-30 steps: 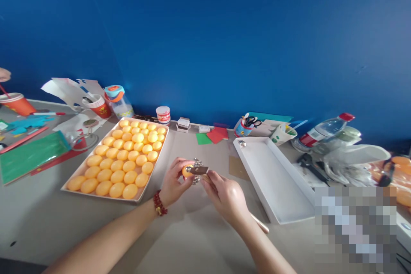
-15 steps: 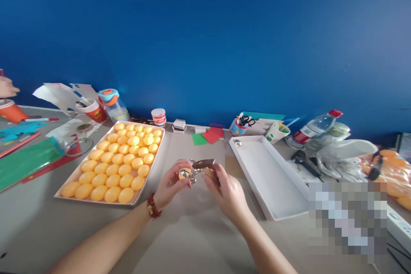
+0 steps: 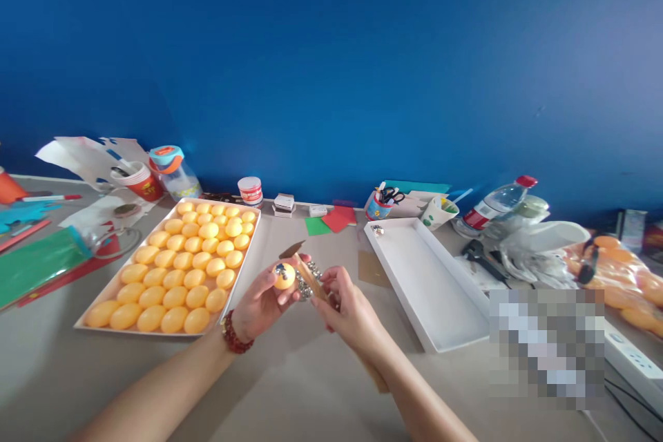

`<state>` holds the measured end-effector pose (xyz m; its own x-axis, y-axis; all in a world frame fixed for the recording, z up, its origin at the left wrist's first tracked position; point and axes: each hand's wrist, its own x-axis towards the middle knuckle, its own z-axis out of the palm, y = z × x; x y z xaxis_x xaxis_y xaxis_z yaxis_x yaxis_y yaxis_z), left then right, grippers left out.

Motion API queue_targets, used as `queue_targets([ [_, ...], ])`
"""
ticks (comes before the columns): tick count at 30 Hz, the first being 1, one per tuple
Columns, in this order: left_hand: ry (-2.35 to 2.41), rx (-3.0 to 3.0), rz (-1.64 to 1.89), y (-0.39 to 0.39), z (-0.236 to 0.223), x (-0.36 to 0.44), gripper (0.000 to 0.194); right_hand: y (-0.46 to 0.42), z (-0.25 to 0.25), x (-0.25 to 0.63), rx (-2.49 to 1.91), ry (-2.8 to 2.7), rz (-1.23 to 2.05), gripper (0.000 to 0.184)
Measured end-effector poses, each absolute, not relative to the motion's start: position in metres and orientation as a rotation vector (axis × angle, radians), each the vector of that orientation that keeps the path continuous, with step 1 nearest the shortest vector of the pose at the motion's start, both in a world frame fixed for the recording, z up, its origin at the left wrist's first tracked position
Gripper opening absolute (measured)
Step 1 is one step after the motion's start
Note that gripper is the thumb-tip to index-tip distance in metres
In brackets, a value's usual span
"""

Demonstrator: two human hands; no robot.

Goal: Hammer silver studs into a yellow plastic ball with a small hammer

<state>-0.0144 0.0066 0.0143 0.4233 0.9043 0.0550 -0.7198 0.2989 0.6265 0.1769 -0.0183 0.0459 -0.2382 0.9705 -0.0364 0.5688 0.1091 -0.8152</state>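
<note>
Many orange balls (image 3: 176, 278) in tray (image 3: 238, 269), hands (image 3: 262, 307) (image 3: 352, 309) pinching another ball (image 3: 284, 280) left, wooden stick (image 3: 311, 277) right

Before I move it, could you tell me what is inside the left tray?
Orange balls sit in the tray, roughly in rows. What lies directly beneath the balls cannot be seen.

The tool (image 3: 309, 279) has swung left — brown blade (image 3: 291, 249) now beyond the orange ball (image 3: 284, 279)
</note>
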Motion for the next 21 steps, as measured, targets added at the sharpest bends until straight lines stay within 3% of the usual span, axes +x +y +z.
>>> queue_targets([
  [4, 0.380, 0.731, 1.185, 0.015, 0.019, -0.024, 0.028, -0.014, 0.047, 0.181, -1.400, -1.906, 1.327, 0.005],
  [8, 0.458, 0.919, 1.174, 0.013, 0.020, -0.023, 0.033, -0.014, 0.044, 0.175, -1.217, -1.771, 1.546, 0.009],
  [14, 0.617, 0.971, 1.161, 0.015, 0.022, -0.022, 0.034, -0.012, 0.047, 0.186, -1.400, -1.956, 0.870, 0.016],
  [21, 0.789, 0.972, 1.166, 0.030, 0.004, -0.022, 0.044, -0.017, 0.036, 0.219, -1.399, -2.114, 0.483, 0.021],
])
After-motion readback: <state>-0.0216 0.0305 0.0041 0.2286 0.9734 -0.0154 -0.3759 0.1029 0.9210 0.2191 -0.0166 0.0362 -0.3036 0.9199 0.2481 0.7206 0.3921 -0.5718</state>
